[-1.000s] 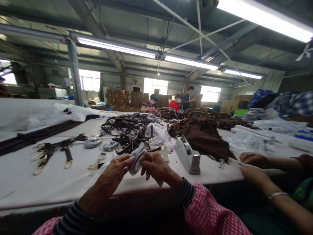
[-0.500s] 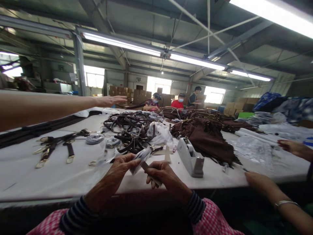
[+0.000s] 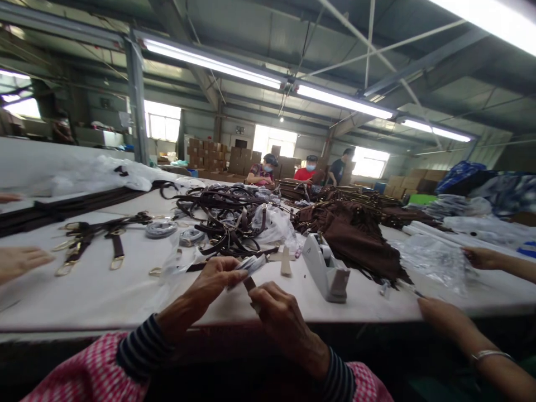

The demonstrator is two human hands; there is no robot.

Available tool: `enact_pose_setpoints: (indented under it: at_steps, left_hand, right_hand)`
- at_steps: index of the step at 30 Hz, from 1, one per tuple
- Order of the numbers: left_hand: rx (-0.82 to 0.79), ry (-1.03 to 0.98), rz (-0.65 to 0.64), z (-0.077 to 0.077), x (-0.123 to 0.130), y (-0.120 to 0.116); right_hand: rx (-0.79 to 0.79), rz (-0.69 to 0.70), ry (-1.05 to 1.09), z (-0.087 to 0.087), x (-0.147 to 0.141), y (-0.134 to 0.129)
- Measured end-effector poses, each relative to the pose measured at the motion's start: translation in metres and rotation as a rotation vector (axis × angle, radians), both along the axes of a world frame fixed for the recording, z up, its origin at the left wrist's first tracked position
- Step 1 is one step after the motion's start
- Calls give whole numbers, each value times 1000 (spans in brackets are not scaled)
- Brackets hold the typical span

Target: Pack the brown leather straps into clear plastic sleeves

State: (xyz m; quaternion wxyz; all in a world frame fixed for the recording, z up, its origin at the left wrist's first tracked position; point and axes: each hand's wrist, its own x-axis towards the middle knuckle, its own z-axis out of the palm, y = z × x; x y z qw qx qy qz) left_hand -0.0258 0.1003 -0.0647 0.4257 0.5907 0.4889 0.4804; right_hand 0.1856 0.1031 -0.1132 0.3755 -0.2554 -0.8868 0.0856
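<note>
Over the table's near edge, my left hand (image 3: 205, 287) pinches a small bundle in greyish clear plastic (image 3: 254, 262). A short flat length of brown strap (image 3: 249, 283) runs from below this bundle into my right hand (image 3: 287, 318), whose fingers are closed round it. How strap and bundle are joined is hidden by my fingers. Just beyond lie a tangled heap of dark brown straps (image 3: 228, 209) with metal fittings and a pale flat strip (image 3: 286, 262). A grey-white tape dispenser (image 3: 325, 268) stands to the right of my hands.
Brown fabric pieces (image 3: 355, 240) are piled behind the dispenser. Straps with gold-coloured clasps (image 3: 79, 248) and wrapped coils (image 3: 161, 229) lie left. A co-worker's hands (image 3: 444, 312) work at the right with clear plastic (image 3: 435, 257); another person's hand (image 3: 25, 262) rests at the left edge.
My right hand has turned over, its back now upward, still gripping the strap. The co-worker's arm that stretched across at left has drawn back to the left edge.
</note>
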Motion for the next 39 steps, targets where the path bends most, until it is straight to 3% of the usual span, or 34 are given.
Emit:
enact_pose_setpoints:
  at_steps: [2,5,9,15,21,26,34,37,39]
  left_hand:
    - [96,208,43,-8,7,2]
    - [323,522,74,-32,18,5]
    - [478,703,40,-60,26,6]
    - [486,728,-29,-58,15,7]
    - [495,736,-70,-54,9,7]
    - [349,578,-85,-44,6,4]
    - [258,274,37,-40,7,10]
    - [242,83,85,-44,13,16]
    - [254,43,97,-45,19,17]
  right_hand:
    - [96,-54,-17,-3,-1,5]
    - [176,-108,4,-10,-3,15]
    - [84,-41,-20,-20,-1,25]
    - [175,-42,-243,-7,-2,30]
    - [177,-77,-253,-7,-3,31]
    - [122,-86,-224,-11,-3,33]
    - [-393,-9,-32,17,-9,56]
    - [-523,-15,-41,24,-13,71]
    - [-593,51,-99,27,-15,81]
